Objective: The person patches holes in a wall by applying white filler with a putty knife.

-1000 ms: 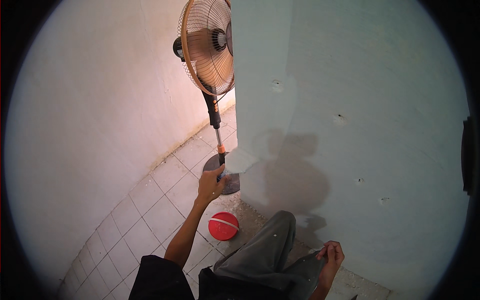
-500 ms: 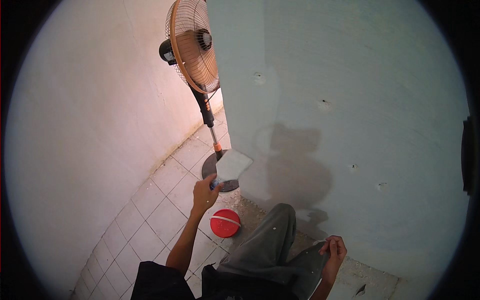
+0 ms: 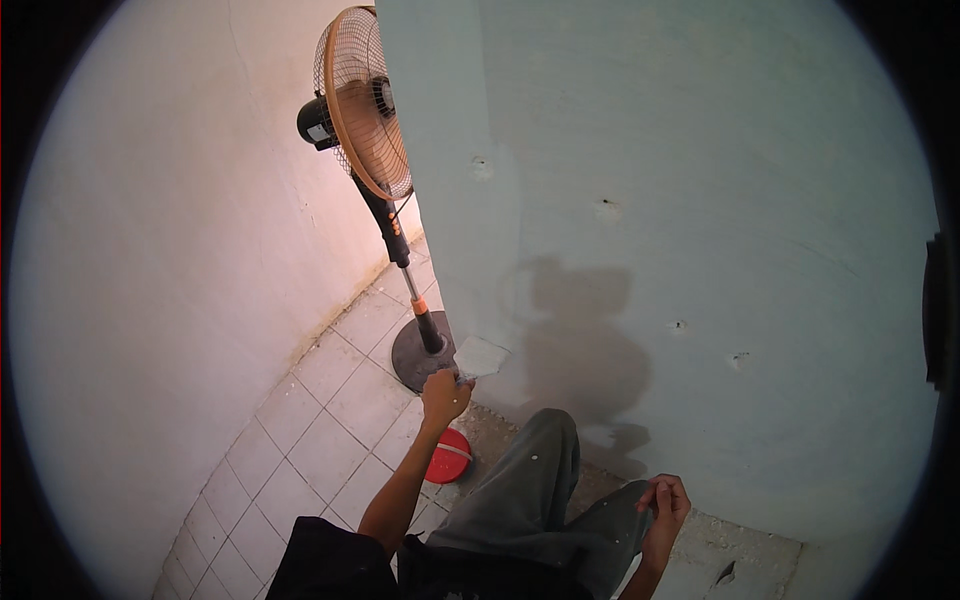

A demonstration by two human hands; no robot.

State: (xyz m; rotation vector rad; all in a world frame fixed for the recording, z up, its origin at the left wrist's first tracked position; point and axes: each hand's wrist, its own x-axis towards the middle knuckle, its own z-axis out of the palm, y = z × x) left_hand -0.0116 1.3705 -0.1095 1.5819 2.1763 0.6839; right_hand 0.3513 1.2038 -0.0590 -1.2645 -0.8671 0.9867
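Observation:
My left hand [image 3: 447, 396] is closed around the short handle of a putty knife. Its broad, pale blade [image 3: 482, 356] lies against or just in front of the low left part of the green wall [image 3: 760, 200]; I cannot tell whether it touches. A red bucket [image 3: 449, 456] with a pale handle stands on the floor below that forearm, which partly covers it. At my raised right knee [image 3: 612, 520], my right hand [image 3: 665, 505] rests with its fingers curled inward. Whatever those fingers may hold is hidden.
A standing fan [image 3: 370, 110] with an orange rim is partly behind the wall's edge, its round base [image 3: 415, 352] on the tiles. Several small chipped holes mark the green wall. A pinkish wall [image 3: 170, 220] rises on the left. Rubble [image 3: 500, 432] lies along the wall's foot.
My left hand has moved right with the putty knife, bringing its blade nearer the green wall. The view has shifted slightly, and the forearm now covers part of the bucket. My right hand stays at the knee.

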